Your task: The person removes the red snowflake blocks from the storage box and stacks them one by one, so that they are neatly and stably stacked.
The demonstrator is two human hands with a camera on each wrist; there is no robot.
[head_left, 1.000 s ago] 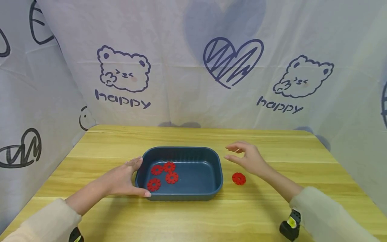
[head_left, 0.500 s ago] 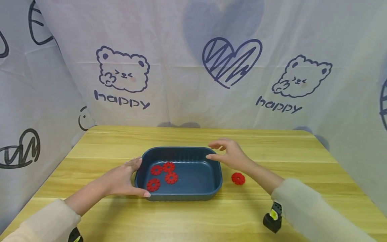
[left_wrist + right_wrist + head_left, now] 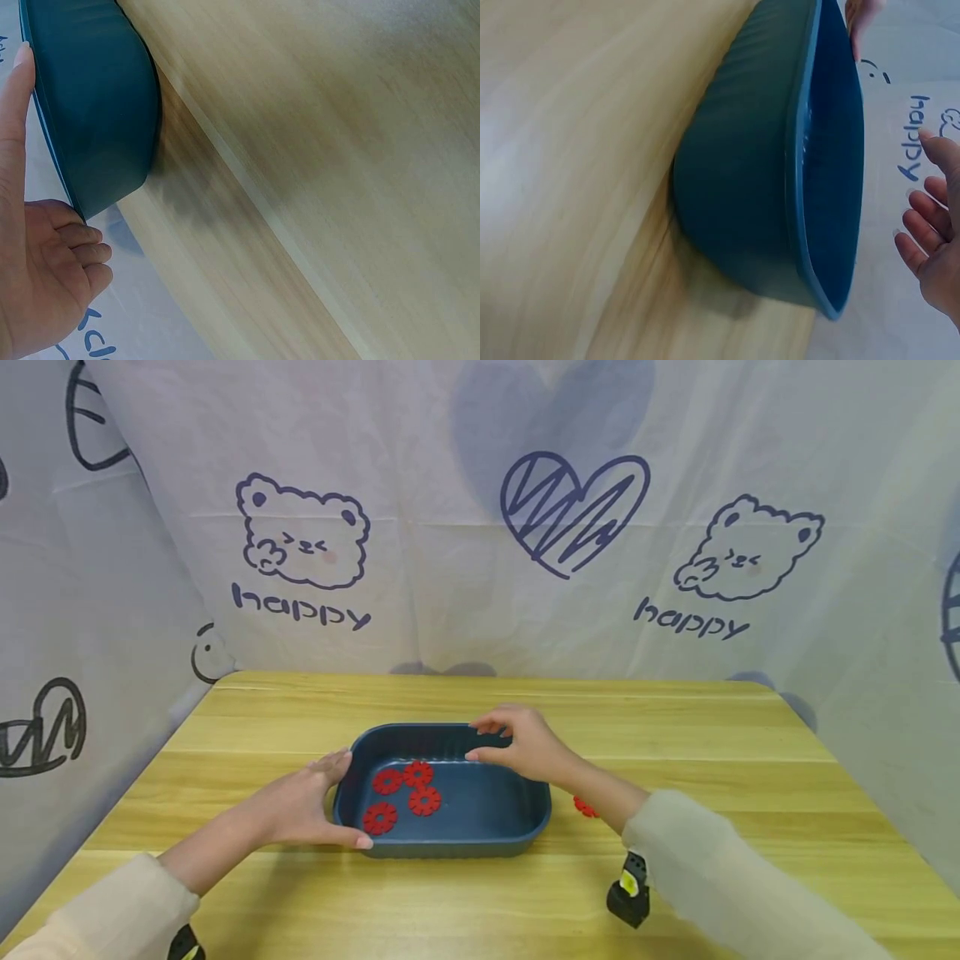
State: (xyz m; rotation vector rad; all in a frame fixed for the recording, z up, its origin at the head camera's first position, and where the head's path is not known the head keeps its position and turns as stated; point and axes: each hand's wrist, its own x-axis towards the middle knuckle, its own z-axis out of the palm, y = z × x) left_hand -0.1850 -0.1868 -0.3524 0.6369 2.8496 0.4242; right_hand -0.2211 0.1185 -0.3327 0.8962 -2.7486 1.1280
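Note:
A dark blue rectangular bin [image 3: 465, 848] stands on the table, with several red notched plastic discs [image 3: 380, 818] lying flat in its left half. My left hand [image 3: 303, 806] holds the bin's left end, thumb along the front rim and fingers at the left side. The left wrist view shows its curled fingers [image 3: 91, 255] by the bin's corner. Over the bin's right half hovers my right hand [image 3: 525, 747], its fingers apart and nothing between them. Another red disc [image 3: 584, 807] lies on the table right of the bin, partly hidden by my right forearm.
The wooden table [image 3: 480, 910] has its far edge against a pale cloth [image 3: 435, 568] with bear and heart drawings. Cloth also hangs at both sides. A black wrist device [image 3: 628, 893] hangs under my right sleeve.
My right hand has moved left, from beside the bin to above its right half. The left hand and the discs have stayed where they were.

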